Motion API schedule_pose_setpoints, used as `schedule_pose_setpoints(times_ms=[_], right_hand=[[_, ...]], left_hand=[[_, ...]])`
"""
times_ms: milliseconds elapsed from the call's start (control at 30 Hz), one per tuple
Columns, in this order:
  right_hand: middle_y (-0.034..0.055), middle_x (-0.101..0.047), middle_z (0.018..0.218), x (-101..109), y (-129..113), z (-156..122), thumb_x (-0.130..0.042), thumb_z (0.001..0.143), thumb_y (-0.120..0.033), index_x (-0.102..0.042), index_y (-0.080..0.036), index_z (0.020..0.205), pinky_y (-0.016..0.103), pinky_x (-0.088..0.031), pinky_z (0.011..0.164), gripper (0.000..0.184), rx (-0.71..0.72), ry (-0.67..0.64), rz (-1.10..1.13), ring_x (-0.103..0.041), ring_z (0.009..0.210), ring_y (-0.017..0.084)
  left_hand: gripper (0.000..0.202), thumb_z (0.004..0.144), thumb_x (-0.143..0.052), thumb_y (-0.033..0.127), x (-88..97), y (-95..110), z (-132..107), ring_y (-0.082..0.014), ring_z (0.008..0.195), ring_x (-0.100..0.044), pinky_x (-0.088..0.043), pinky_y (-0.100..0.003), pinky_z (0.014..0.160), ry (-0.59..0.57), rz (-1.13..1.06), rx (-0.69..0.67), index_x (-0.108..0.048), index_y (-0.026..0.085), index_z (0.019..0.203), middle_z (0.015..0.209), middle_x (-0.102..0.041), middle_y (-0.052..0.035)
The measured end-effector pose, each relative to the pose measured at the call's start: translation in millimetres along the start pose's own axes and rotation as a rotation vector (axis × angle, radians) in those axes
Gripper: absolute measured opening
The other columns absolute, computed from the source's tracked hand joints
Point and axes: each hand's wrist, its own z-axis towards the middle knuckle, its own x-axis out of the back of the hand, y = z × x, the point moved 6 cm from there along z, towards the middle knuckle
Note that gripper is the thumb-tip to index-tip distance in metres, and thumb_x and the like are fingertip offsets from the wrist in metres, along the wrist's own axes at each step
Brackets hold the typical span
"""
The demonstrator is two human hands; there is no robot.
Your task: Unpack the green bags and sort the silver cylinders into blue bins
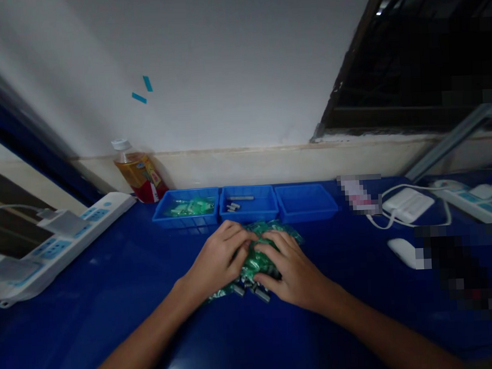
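A crumpled green plastic bag [261, 261] lies on the blue tabletop between my hands. My left hand [226, 249] has its fingers curled onto the bag's upper left side, the tips pressed together at the plastic. From the right, my right hand [289, 267] grips the bag with bent fingers over its top and the thumb lower down. Small grey metal cylinders [261, 295] stick out at the bag's near edge, below my hands. Part of the bag is hidden under my fingers.
Behind the bag stand three blue trays: one with green plastic packets [192, 206], one with a few metal pieces [233, 207], and a right-hand tray [306, 201]. A drink bottle [139, 170], power strip [64, 238], white charger [409, 204] and white mouse [404, 252] lie around.
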Motion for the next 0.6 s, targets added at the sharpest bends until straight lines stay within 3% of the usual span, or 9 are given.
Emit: schedule_pose_setpoints(times_ms=[167, 300, 367, 500, 600], right_hand=[[0.0082, -0.061, 0.103, 2, 0, -1, -0.062, 0.08, -0.023, -0.055, -0.019, 0.105, 0.042, -0.041, 0.09, 0.027, 0.05, 0.087, 0.09, -0.05, 0.104, 0.024], [0.0064, -0.061, 0.092, 5, 2, -3, -0.059, 0.08, -0.016, -0.059, -0.019, 0.097, 0.039, -0.044, 0.082, 0.018, 0.076, 0.167, 0.112, -0.053, 0.092, 0.022], [0.0057, -0.059, 0.089, 11, 4, -4, -0.058, 0.081, -0.015, -0.061, -0.02, 0.092, 0.036, -0.045, 0.079, 0.013, 0.07, 0.266, 0.146, -0.054, 0.088, 0.02], [0.003, -0.05, 0.079, 31, 11, -8, -0.057, 0.082, -0.016, -0.066, -0.02, 0.087, 0.029, -0.044, 0.065, 0.011, 0.001, 0.56, 0.173, -0.051, 0.075, 0.016], [-0.0005, -0.045, 0.068, 41, 8, -11, -0.059, 0.082, -0.015, -0.068, -0.022, 0.09, 0.028, -0.038, 0.059, 0.015, 0.056, 0.65, 0.087, -0.045, 0.064, 0.014]], left_hand=[[0.025, 0.094, -0.039, 0.027, -8.9, -1, 0, -0.0211, 0.097, -0.051, -0.042, -0.037, 0.088, -0.075, 0.053, 0.148, -0.056, 0.018, 0.11, 0.102, -0.059, -0.0071], [0.032, 0.093, -0.04, 0.036, -0.2, 1, -7, -0.0224, 0.104, -0.05, -0.04, -0.039, 0.094, -0.004, 0.049, 0.234, -0.053, 0.018, 0.116, 0.11, -0.057, -0.0084], [0.033, 0.092, -0.044, 0.038, 5.8, 5, -11, -0.0222, 0.105, -0.051, -0.039, -0.038, 0.094, 0.042, 0.021, 0.241, -0.055, 0.018, 0.115, 0.108, -0.058, -0.0077], [0.033, 0.088, -0.047, 0.044, 12.7, 1, -16, -0.0199, 0.082, -0.057, -0.044, -0.031, 0.076, 0.128, -0.087, 0.408, -0.062, 0.017, 0.096, 0.086, -0.062, -0.0045], [0.048, 0.09, -0.037, 0.052, 5.2, -9, -15, -0.016, 0.064, -0.054, -0.041, -0.026, 0.061, 0.117, -0.36, 0.599, -0.062, 0.015, 0.073, 0.071, -0.062, -0.0038]])
